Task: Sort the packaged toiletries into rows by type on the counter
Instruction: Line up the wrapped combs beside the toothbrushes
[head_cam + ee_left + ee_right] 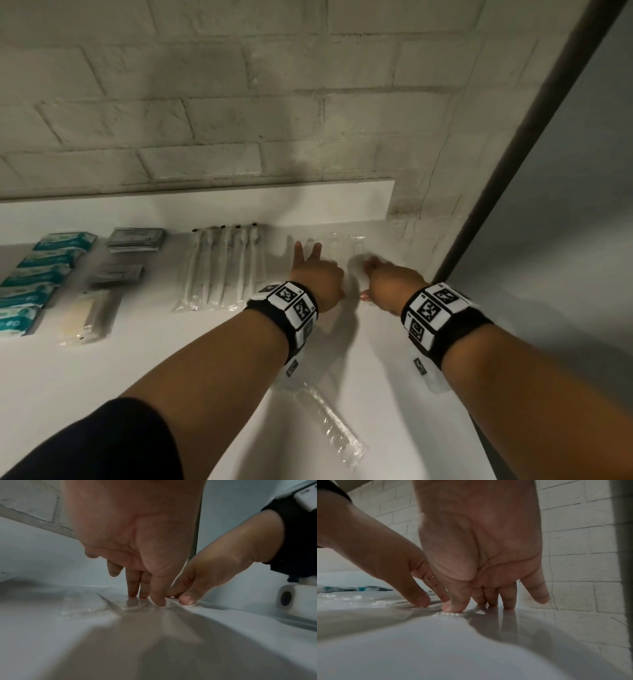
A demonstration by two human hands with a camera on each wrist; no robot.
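Note:
Both hands lie side by side at the back right of the white counter [205, 359], on a group of clear-wrapped flat packets [339, 245] near the wall. My left hand [315, 270] has straight fingers and presses its fingertips [135, 595] down onto a clear packet [85, 607]. My right hand [376, 274] also has straight fingers; its thumb [452, 607] presses the wrap's edge and the other fingertips rest on the counter. Neither hand grips anything. What is inside the wraps cannot be made out.
Sorted rows run leftwards: wrapped toothbrushes [222, 267], dark sachets [135, 240], a cream packet [87, 315], teal tissue packs [37, 274]. A clear-wrapped comb [330, 426] lies loose near the front, another packet [424, 375] under my right wrist. A brick wall [308, 120] and a dark post [513, 171] bound the right.

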